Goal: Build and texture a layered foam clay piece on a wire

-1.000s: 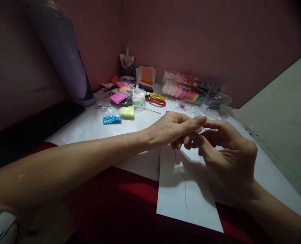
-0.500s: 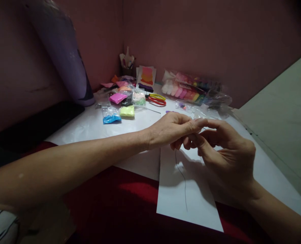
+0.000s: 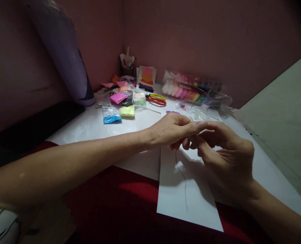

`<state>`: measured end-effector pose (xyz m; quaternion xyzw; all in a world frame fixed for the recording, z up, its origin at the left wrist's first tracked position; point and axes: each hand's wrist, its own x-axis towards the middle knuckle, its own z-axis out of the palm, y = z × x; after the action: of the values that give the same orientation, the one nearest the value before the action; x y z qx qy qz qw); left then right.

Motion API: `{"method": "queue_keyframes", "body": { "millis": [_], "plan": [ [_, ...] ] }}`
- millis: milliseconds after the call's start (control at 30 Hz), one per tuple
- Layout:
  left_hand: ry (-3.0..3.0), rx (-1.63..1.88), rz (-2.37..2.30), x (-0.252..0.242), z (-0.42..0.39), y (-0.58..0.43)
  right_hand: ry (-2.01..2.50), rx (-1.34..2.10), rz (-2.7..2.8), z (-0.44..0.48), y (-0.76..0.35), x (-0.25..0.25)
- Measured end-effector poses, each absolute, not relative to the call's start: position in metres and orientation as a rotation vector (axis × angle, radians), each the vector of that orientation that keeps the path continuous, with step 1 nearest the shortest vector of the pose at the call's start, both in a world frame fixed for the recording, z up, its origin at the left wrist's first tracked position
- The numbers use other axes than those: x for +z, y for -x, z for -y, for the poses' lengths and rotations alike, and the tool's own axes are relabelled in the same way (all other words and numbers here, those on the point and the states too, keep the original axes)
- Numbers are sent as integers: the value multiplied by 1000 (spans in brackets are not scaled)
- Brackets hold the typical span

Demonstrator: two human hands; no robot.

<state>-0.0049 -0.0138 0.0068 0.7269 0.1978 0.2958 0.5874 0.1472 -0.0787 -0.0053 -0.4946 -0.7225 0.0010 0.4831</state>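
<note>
My left hand [image 3: 172,131] and my right hand [image 3: 225,152] meet fingertip to fingertip above a white sheet of paper [image 3: 188,196]. Both pinch something thin between thumb and fingers. A dark thread [image 3: 182,176] hangs from the left hand's fingers and trails down across the paper. What the right hand's fingertips hold is too small to make out; it may be a needle or the thread's other end.
Small bags of coloured clay [image 3: 127,111] lie at the back of the white table [image 3: 89,125], with red and yellow scissors [image 3: 156,99], a painted card [image 3: 147,77] and a large clay pack [image 3: 191,88]. A purple roll [image 3: 64,51] leans on the left wall.
The fingertips of both hands have closed a little tighter together. The thread and paper lie as before.
</note>
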Motion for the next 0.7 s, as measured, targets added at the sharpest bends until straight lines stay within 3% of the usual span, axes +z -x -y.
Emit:
{"method": "queue_keyframes", "body": {
  "millis": [700],
  "plan": [
    [-1732, 678, -449, 4, 12, 4, 1196, 34, 1742, 82, -143, -3]
  ]
}}
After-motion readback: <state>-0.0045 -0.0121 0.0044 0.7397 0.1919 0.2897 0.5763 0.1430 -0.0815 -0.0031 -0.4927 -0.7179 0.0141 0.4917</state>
